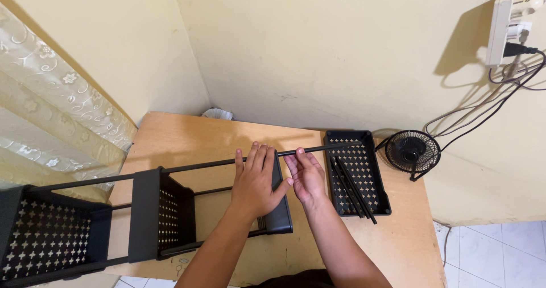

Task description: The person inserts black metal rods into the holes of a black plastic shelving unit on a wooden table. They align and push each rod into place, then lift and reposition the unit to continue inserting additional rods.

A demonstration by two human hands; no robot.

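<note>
A black tiered shelf rack (148, 208) lies on its side across the wooden table (176, 137), its perforated trays joined by thin black rods. My left hand (256, 180) lies flat over the rightmost tray (280, 208), fingers spread toward the top rod. Beside it, my right hand (307, 177) has its fingertips on a long black rod (333, 148) that juts to the right from the tray's upper corner. A loose black perforated tray (358, 171) lies flat to the right, holding several spare black rods (352, 188).
A small black desk fan (412, 151) stands at the table's far right corner by the wall. Cables hang from a white wall socket (509, 29). A lace curtain (51, 112) hangs on the left. A white crumpled thing (218, 113) sits behind the table's back edge.
</note>
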